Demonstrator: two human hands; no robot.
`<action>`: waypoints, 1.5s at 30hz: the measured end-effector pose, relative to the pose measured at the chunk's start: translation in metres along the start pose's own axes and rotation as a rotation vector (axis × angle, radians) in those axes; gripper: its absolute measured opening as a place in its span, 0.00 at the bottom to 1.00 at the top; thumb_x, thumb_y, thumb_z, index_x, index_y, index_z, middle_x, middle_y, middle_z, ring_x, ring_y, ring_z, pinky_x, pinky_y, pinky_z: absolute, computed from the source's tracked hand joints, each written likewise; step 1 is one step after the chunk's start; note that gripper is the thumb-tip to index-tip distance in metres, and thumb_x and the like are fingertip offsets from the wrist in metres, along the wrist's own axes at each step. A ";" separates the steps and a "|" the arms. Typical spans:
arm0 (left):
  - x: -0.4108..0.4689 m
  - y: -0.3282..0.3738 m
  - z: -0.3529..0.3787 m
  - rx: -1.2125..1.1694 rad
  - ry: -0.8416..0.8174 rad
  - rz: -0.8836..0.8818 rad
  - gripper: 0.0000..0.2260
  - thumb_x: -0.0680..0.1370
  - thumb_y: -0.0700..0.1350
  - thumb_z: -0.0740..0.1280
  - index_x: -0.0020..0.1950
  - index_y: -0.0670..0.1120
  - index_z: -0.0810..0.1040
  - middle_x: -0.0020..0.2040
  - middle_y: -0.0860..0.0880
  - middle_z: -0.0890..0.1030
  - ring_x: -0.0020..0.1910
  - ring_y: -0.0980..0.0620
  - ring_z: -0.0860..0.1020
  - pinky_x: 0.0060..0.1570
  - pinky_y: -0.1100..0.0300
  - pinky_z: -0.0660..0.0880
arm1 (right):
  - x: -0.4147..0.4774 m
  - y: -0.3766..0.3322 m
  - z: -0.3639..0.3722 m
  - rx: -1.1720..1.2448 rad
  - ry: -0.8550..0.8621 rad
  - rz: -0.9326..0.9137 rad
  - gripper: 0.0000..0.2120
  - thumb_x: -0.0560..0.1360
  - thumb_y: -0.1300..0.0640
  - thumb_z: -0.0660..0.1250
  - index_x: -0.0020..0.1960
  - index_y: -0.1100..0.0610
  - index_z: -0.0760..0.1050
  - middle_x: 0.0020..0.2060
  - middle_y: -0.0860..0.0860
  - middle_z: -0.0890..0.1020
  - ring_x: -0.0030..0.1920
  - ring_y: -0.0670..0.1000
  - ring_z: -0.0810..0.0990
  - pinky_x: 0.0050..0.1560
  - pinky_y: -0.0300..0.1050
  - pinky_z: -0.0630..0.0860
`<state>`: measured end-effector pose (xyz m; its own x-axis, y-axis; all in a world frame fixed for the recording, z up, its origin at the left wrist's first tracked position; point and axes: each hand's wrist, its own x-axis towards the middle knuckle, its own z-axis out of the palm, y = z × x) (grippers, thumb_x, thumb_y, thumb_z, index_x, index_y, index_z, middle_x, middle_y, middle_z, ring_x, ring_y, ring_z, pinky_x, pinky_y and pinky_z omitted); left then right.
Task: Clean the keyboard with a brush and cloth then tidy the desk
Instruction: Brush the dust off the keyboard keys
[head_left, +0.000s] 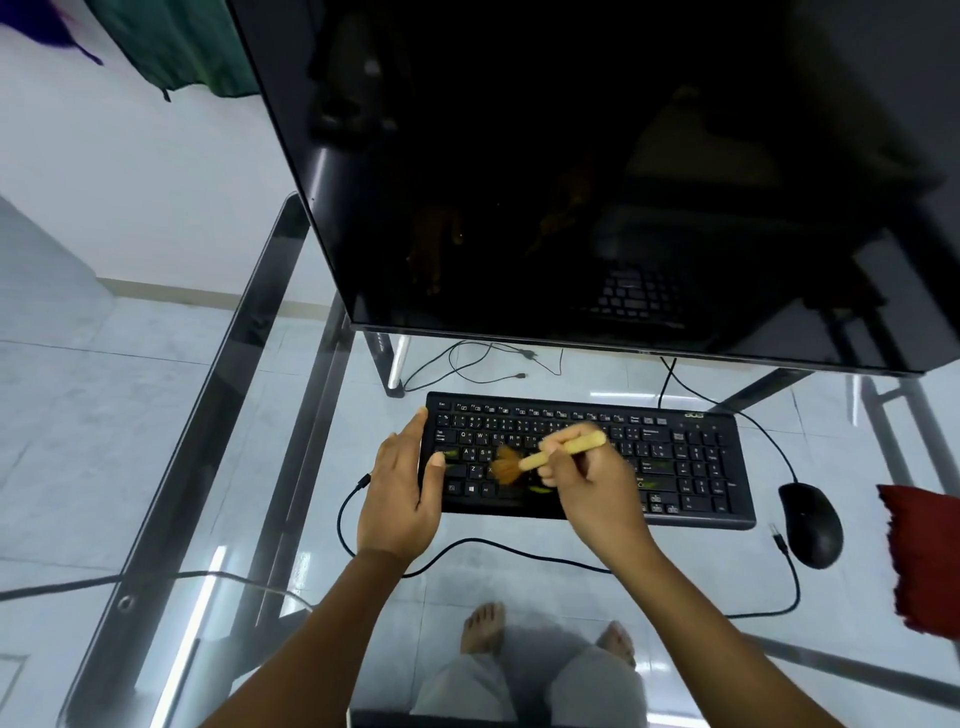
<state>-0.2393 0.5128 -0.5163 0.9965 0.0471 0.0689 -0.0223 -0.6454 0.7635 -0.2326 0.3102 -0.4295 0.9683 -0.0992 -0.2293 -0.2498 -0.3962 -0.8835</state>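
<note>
A black keyboard (675, 457) lies on the glass desk (208, 519) below the monitor. My right hand (592, 483) grips a brush (550, 454) with a pale wooden handle; its orange bristles rest on the keys at the keyboard's left half and look blurred. My left hand (402, 493) holds the keyboard's left end, thumb on the keys and fingers along the edge. Small green bits lie on several keys. A red cloth (922, 561) sits at the desk's right edge.
A large dark monitor (597, 182) overhangs the back of the desk. A black mouse (810, 522) lies right of the keyboard, its cable (467, 545) looping along the front. Loose cables (483, 364) lie behind the keyboard. My feet show through the glass.
</note>
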 end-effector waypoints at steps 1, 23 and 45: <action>0.000 -0.001 0.000 0.003 0.001 0.000 0.23 0.82 0.54 0.52 0.78 0.53 0.58 0.66 0.59 0.67 0.65 0.73 0.57 0.63 0.80 0.51 | -0.002 -0.004 0.004 0.044 -0.086 0.001 0.05 0.79 0.62 0.63 0.46 0.56 0.76 0.38 0.52 0.84 0.37 0.45 0.83 0.41 0.40 0.81; -0.001 -0.001 0.000 -0.014 -0.009 -0.019 0.23 0.82 0.55 0.51 0.78 0.55 0.56 0.64 0.58 0.70 0.65 0.65 0.65 0.62 0.67 0.62 | 0.047 -0.035 0.016 -0.311 -0.108 -0.180 0.06 0.79 0.56 0.62 0.45 0.55 0.74 0.41 0.50 0.82 0.39 0.46 0.81 0.39 0.41 0.76; -0.001 -0.006 0.002 -0.010 -0.025 -0.051 0.24 0.81 0.57 0.50 0.78 0.56 0.56 0.71 0.54 0.69 0.73 0.52 0.63 0.72 0.55 0.61 | 0.051 -0.029 0.034 -0.206 -0.114 -0.218 0.05 0.79 0.60 0.62 0.45 0.53 0.74 0.43 0.48 0.83 0.42 0.48 0.82 0.46 0.44 0.80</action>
<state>-0.2402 0.5150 -0.5221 0.9981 0.0607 0.0143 0.0276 -0.6351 0.7720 -0.1761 0.3475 -0.4293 0.9894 0.1065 -0.0985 -0.0196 -0.5749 -0.8180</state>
